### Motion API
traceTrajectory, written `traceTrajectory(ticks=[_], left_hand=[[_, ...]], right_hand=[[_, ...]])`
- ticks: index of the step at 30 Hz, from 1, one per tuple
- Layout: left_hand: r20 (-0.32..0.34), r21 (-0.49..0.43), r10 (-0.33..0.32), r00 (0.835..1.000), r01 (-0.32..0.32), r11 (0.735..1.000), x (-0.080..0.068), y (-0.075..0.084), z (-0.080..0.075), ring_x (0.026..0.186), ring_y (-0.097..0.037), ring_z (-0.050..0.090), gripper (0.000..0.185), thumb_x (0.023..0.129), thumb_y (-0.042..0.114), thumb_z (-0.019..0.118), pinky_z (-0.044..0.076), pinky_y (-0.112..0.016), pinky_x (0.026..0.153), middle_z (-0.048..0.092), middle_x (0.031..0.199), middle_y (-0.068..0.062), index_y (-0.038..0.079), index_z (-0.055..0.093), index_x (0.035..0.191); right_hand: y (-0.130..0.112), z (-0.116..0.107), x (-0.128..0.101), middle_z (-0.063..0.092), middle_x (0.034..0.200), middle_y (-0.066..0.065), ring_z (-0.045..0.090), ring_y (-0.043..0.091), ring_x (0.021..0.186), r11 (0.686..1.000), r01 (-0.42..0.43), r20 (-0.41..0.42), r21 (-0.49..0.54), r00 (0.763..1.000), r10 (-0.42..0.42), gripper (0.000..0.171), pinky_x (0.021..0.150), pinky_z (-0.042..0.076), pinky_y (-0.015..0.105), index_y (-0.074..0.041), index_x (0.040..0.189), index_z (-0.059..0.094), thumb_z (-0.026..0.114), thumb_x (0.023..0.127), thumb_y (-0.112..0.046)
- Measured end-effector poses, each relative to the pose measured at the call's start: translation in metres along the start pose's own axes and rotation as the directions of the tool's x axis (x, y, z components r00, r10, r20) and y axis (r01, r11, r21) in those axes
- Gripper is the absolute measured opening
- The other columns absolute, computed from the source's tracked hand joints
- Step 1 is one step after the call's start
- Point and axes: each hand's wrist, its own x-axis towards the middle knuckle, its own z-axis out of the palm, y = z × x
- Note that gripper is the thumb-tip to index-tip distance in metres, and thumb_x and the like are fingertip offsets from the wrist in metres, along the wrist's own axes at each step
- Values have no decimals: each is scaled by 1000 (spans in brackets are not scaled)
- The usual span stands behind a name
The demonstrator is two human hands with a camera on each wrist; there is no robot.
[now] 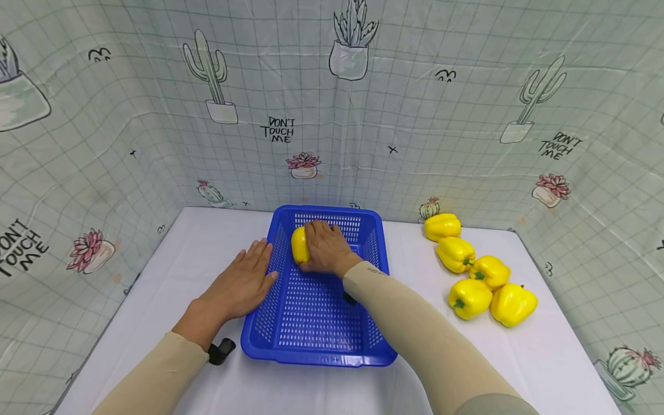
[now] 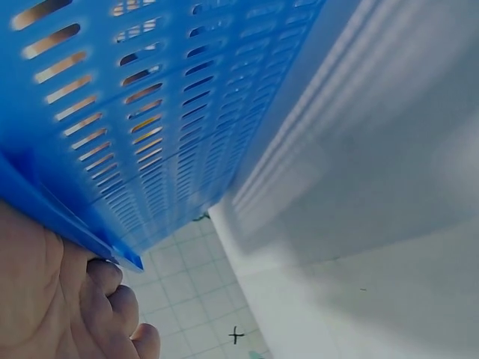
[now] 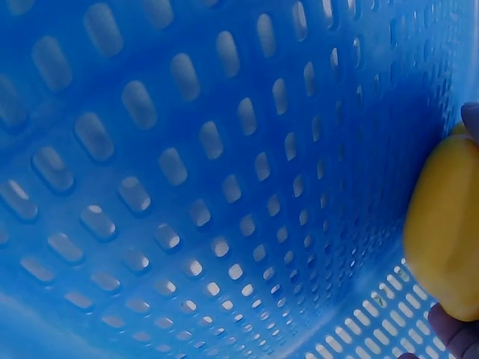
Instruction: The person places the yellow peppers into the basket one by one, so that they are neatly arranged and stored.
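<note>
A blue perforated plastic basket (image 1: pixel 319 358) stands on the white table. Inside it, near the far left corner, my right hand (image 1: pixel 328 248) grips a yellow bell pepper (image 1: pixel 300 245). The right wrist view shows the same bell pepper (image 3: pixel 447 224) at its right edge, with fingertips (image 3: pixel 453 333) around it and the basket's slotted wall (image 3: pixel 224 164) beside it. My left hand (image 1: pixel 244 282) lies with straight fingers against the basket's left rim. From below, the left wrist view shows that hand's palm (image 2: pixel 45 292) touching the rim.
Several yellow bell peppers (image 1: pixel 469 298) lie grouped on the table (image 1: pixel 415 253) to the right of the basket. A grid-patterned curtain (image 1: pixel 363 127) with cactus drawings rises behind the table and along both sides. A black wrist strap piece (image 1: pixel 222 351) hangs under the left wrist.
</note>
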Motion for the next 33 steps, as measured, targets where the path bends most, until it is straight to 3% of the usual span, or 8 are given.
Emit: traceTrajectory(ticks=[10, 18, 25, 33], left_hand=[[-19, 44, 12, 1000, -11, 999, 1, 7, -1, 161, -45, 20, 67, 113, 32, 40, 18, -60, 131, 22, 172, -28, -9, 23, 163], [-9, 35, 11, 1000, -10, 999, 0, 7, -5, 161, -45, 21, 65, 113, 30, 40, 18, -61, 131, 23, 171, -28, -9, 24, 163], [-5, 12, 1, 1000, -1, 1000, -4, 7, -7, 160, -46, 20, 64, 113, 29, 39, 18, -61, 131, 23, 171, -29, -10, 24, 162], [-18, 13, 5, 1000, -5, 1000, -4, 9, -5, 159, -47, 21, 64, 113, 27, 39, 20, -62, 130, 23, 170, -31, -12, 24, 162]], right_hand=[[4, -3, -4, 56, 136, 11, 57, 27, 122, 1000, -18, 8, -10, 1000, 18, 92, 105, 53, 46, -8, 149, 40, 73, 86, -67], [6, -13, -8, 52, 150, 13, 54, 30, 136, 999, -12, 25, -50, 1000, 14, 107, 114, 49, 51, -5, 158, 31, 73, 85, -70], [8, -43, -16, 41, 163, 15, 46, 32, 147, 987, 41, 41, -156, 999, -35, 117, 123, 41, 53, -2, 165, 23, 66, 86, -77], [18, -77, -45, 45, 160, 17, 46, 32, 146, 968, 77, 63, -238, 996, -64, 100, 123, 40, 54, 0, 163, 29, 67, 95, -63]])
